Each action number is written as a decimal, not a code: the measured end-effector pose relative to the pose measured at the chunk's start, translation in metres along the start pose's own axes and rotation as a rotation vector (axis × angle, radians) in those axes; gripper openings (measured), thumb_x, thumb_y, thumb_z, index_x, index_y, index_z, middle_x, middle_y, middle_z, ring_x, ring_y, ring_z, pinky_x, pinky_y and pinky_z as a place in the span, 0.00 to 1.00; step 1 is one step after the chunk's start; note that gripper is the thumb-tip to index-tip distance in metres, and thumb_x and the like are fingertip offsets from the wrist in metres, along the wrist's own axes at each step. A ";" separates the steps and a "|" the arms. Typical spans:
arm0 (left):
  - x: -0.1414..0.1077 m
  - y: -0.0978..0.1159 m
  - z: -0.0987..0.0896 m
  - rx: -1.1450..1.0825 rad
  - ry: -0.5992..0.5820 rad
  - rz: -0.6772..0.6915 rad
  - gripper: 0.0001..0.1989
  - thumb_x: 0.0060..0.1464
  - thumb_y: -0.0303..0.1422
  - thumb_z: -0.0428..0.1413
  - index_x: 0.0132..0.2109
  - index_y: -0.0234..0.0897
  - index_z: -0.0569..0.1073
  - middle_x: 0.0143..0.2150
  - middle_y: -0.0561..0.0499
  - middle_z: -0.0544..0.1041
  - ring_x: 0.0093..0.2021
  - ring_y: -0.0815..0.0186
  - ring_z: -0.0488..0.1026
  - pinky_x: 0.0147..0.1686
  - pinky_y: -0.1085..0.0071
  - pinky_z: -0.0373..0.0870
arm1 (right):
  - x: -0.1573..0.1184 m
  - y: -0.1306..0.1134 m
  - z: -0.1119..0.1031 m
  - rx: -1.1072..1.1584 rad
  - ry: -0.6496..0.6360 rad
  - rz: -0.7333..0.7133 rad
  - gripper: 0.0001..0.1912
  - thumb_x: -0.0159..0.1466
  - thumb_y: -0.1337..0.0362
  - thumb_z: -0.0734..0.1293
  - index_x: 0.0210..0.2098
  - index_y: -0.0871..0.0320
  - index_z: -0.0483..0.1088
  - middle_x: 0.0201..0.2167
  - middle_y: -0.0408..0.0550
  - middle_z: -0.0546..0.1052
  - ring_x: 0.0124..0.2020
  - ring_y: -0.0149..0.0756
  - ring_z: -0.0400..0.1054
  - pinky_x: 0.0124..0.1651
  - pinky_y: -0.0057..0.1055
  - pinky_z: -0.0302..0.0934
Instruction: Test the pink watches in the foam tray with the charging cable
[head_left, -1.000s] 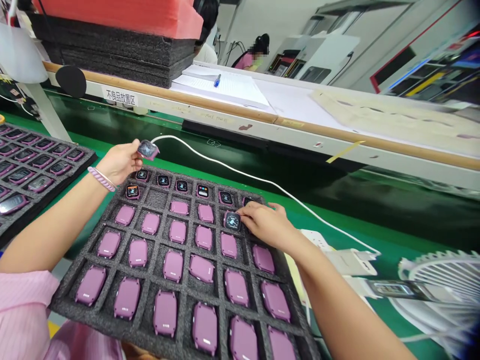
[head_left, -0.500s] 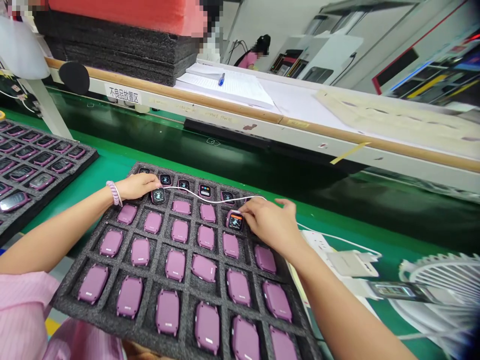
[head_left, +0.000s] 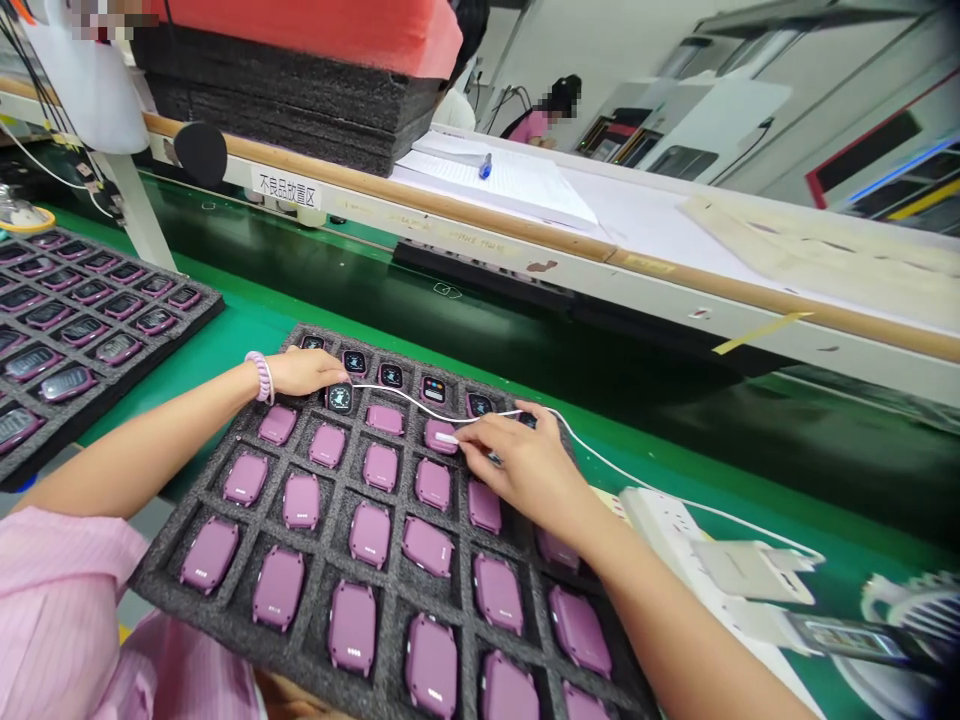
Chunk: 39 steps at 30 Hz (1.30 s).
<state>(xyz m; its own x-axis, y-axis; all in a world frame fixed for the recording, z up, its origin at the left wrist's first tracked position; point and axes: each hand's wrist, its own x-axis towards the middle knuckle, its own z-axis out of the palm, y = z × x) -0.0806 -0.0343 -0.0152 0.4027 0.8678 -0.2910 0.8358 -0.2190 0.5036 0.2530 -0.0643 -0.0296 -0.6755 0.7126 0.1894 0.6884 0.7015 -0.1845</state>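
A dark foam tray (head_left: 247,625) holds rows of purple watch bodies, most lying back side up; those in the far row show lit screens. My left hand (head_left: 307,372), closed, pinches a lit watch (head_left: 340,398) at its upper edge, where one end of a white cable (head_left: 405,397) meets the fingertips. My right hand (head_left: 517,450) is closed on a small white connector (head_left: 445,438), held against a face-down purple watch (head_left: 435,432) in the second row. The cable passes by my right hand's raised fingers.
Another tray of watches (head_left: 75,300) lies at the left. On the right are a white power strip (head_left: 675,520), a plugged-in adapter (head_left: 754,568), a meter (head_left: 847,638) and a white fan (head_left: 922,610). A shelf (head_left: 480,240) with stacked foam (head_left: 285,100) runs behind; a person (head_left: 536,125) is beyond.
My right hand has moved left, from a lit watch on the right of the second row to the neighbouring purple one. The lit watch is now hidden behind that hand. My left hand keeps its grip.
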 end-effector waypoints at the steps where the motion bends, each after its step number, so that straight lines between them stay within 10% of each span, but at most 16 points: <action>1: 0.000 0.002 -0.001 -0.006 0.002 -0.008 0.18 0.66 0.38 0.45 0.47 0.37 0.78 0.48 0.49 0.80 0.49 0.60 0.74 0.52 0.68 0.64 | 0.002 0.002 -0.002 0.074 -0.024 0.048 0.13 0.69 0.63 0.58 0.38 0.56 0.74 0.36 0.48 0.79 0.37 0.42 0.73 0.59 0.50 0.53; 4: 0.001 0.004 -0.002 -0.037 0.020 -0.017 0.15 0.64 0.36 0.48 0.45 0.39 0.79 0.45 0.52 0.82 0.46 0.62 0.75 0.50 0.70 0.65 | 0.012 0.008 -0.006 0.185 -0.165 0.182 0.15 0.68 0.62 0.57 0.38 0.57 0.75 0.36 0.49 0.79 0.36 0.41 0.73 0.44 0.37 0.61; 10: 0.006 0.003 -0.005 -0.133 0.258 -0.061 0.08 0.57 0.32 0.56 0.39 0.36 0.80 0.38 0.49 0.82 0.42 0.62 0.76 0.44 0.72 0.67 | 0.024 -0.002 0.000 -0.106 -0.291 0.314 0.16 0.70 0.67 0.58 0.40 0.55 0.78 0.43 0.51 0.77 0.48 0.47 0.70 0.46 0.40 0.55; 22: 0.002 0.013 0.000 -0.121 0.369 -0.039 0.06 0.57 0.28 0.53 0.37 0.35 0.75 0.36 0.48 0.79 0.39 0.61 0.75 0.43 0.68 0.68 | 0.012 -0.002 0.014 -0.103 -0.168 0.232 0.15 0.68 0.68 0.59 0.45 0.56 0.77 0.44 0.53 0.74 0.47 0.45 0.68 0.46 0.40 0.52; 39: -0.020 0.020 -0.001 -0.192 0.090 0.047 0.12 0.56 0.35 0.51 0.37 0.32 0.76 0.36 0.49 0.80 0.37 0.66 0.73 0.38 0.74 0.66 | 0.009 0.001 0.019 -0.050 -0.086 0.202 0.14 0.68 0.67 0.59 0.43 0.55 0.77 0.42 0.52 0.75 0.45 0.45 0.68 0.48 0.43 0.51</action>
<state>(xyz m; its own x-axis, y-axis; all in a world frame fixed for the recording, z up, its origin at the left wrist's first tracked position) -0.0729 -0.0556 0.0017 0.3971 0.8971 -0.1938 0.7268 -0.1784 0.6633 0.2423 -0.0565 -0.0468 -0.5412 0.8380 0.0698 0.8228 0.5449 -0.1617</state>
